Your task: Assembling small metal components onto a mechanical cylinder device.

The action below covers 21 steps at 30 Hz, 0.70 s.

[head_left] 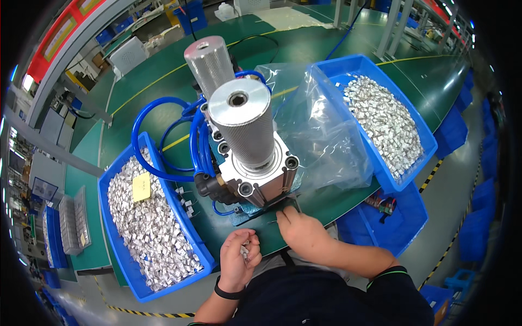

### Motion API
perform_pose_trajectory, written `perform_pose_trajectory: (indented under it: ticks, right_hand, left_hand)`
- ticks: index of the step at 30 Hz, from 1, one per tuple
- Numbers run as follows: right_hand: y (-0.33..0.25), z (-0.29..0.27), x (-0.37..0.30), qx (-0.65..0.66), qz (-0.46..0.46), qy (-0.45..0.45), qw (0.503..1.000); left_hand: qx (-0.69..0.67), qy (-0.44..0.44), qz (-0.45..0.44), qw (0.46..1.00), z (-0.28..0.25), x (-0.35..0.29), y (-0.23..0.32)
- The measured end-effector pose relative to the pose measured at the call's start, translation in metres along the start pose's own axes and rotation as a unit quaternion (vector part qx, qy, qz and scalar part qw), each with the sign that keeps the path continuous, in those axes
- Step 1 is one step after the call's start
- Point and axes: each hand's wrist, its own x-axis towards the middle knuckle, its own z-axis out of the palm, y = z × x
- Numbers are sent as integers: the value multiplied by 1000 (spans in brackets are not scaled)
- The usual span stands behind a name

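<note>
My left hand [237, 262] is curled closed around a few small silvery-white parts [246, 251], which show between the fingers and palm. It is just above the table's near edge. My right hand [302, 232] reaches in at the foot of a pneumatic press [247, 127] with a knurled metal cylinder. Its fingers are bent together beside the press base, and what they hold, if anything, is hidden. Beside the press on the left, several loose parts [186, 202] lie on the green table.
A blue bin [202, 259] full of small parts stands on the left, with a yellow note [141, 187] on the heap. Another full blue bin [429, 145] is at the right, next to a clear plastic bag [326, 144]. Blue air hoses [142, 117] loop beside the press. Lower right sits a blue tray [402, 231].
</note>
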Motion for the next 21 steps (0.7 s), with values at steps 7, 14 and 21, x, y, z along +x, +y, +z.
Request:
perform_pose_trajectory:
  ticks: [7,14,21]
  right_hand:
    - [55,-91,-42,-89,-41,208,973]
    - [14,-90,-34,171,-36,144,974]
    - [16,-46,0,201,-76,54,975]
  left_hand:
    - [-181,-94,-138,969,-8,14,-1]
    - [-174,-86,-171,966,44,21,-12]
    - [-166,-162,-161,959,44,28,-7]
